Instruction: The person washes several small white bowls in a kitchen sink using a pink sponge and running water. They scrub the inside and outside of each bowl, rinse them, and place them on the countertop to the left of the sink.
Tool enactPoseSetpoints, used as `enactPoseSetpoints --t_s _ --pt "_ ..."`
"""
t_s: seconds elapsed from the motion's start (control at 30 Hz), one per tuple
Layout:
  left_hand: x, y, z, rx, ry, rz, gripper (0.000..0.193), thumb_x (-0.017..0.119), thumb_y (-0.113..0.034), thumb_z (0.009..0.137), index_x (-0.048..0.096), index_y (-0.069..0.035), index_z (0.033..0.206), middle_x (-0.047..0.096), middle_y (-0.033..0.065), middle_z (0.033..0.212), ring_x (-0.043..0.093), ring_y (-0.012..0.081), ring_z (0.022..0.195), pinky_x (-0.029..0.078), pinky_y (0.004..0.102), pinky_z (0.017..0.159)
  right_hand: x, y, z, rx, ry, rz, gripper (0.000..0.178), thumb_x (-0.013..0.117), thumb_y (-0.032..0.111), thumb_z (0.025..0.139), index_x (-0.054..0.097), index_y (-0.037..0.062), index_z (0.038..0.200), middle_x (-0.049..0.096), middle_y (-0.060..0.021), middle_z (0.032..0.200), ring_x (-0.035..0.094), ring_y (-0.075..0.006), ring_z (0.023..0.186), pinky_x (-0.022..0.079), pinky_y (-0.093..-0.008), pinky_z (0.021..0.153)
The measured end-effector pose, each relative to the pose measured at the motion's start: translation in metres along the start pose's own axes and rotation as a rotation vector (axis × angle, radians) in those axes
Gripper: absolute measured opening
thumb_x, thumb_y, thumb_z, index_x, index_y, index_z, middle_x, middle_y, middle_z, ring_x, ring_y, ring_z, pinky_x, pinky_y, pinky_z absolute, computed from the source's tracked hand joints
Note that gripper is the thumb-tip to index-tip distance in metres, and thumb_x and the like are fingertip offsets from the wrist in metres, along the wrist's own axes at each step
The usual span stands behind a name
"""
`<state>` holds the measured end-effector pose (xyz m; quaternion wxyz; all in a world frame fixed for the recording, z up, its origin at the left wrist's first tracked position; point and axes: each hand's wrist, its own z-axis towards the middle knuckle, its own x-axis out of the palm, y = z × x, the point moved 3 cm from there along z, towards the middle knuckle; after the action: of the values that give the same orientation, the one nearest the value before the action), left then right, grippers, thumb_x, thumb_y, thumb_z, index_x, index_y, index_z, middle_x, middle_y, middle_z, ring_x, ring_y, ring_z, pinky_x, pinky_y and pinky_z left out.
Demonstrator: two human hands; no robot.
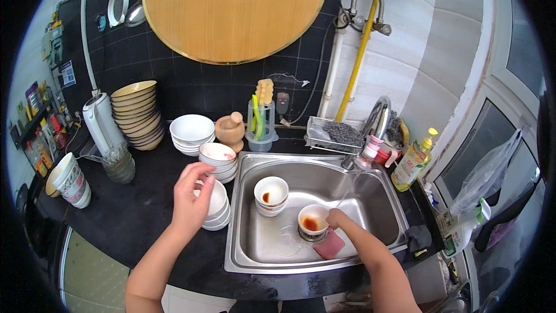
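Toward the near edge of the sink (278, 266) lies a pink cloth (330, 247), just beside a white bowl (310, 222) with reddish-brown liquid inside. The right hand (335, 218) has its grip closed on this bowl's right rim. Nearer the sink's left wall, a short stack of small bowls (271, 190) shows a dark brown patch in its top one.

Outside the sink's left edge, the left hand (192, 194) is empty — grip open, fingers raised — and partly hides a pile of bowls (216, 214) on the counter (150, 197); whether it touches them, I cannot tell. The pile behind (218, 153) has reddish residue in its top bowl.

At the sink's far right, water runs from a tap (379, 117), with a soap bottle (412, 165) beside that corner. Along the counter's back edge stand a wooden mortar (230, 133) and a utensil holder (260, 133).
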<state>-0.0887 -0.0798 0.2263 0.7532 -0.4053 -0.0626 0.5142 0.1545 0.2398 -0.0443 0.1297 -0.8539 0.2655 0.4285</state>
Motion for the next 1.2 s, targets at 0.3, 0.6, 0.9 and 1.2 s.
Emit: enactPoseSetpoints --t_s 0.3,0.6,0.9,1.2 --pt "0.111 -0.025 -0.023 -0.027 0.37 -0.229 0.012 0.053 -0.002 0.08 0.059 -0.001 0.09 0.056 0.0082 0.089 0.055 0.0128 0.071 0.044 0.0223 0.056 -0.007 -0.032 -0.053 0.527 -0.789 0.54 0.027 0.051 0.023 0.073 0.062 -0.0015 0.079 0.062 -0.0202 0.08 0.061 -0.0323 0.076 0.048 -0.0397 0.072" --pt "0.233 0.009 -0.058 -0.127 0.633 -0.222 0.014 0.056 -0.01 0.08 0.06 -0.002 0.091 0.06 0.0064 0.086 0.055 0.0141 0.074 0.046 0.0271 0.065 0.007 -0.063 -0.059 0.592 -0.395 0.973 0.022 0.047 0.012 0.075 0.063 -0.0032 0.071 0.062 -0.0101 0.057 0.061 -0.0185 0.05 0.05 -0.0306 0.052" --pt "0.341 0.045 -0.091 -0.413 0.488 -0.338 0.014 0.053 -0.009 0.079 0.061 -0.001 0.089 0.062 0.0142 0.082 0.06 0.022 0.07 0.047 0.0317 0.065 -0.004 -0.067 -0.059 0.549 -0.456 1.061 0.022 0.046 0.007 0.074 0.061 -0.0083 0.071 0.062 -0.0137 0.061 0.061 -0.0184 0.048 0.051 -0.0291 0.045" --pt "0.343 0.048 -0.116 -0.186 0.853 -0.122 0.025 0.053 -0.014 0.076 0.058 -0.004 0.099 0.059 0.0178 0.093 0.057 0.0312 0.086 0.044 0.0375 0.078 -0.018 -0.063 -0.079 0.544 -0.34 1.06 0.024 0.05 0.012 0.074 0.06 -0.01 0.074 0.062 -0.0137 0.06 0.061 -0.0175 0.047 0.051 -0.0293 0.047"
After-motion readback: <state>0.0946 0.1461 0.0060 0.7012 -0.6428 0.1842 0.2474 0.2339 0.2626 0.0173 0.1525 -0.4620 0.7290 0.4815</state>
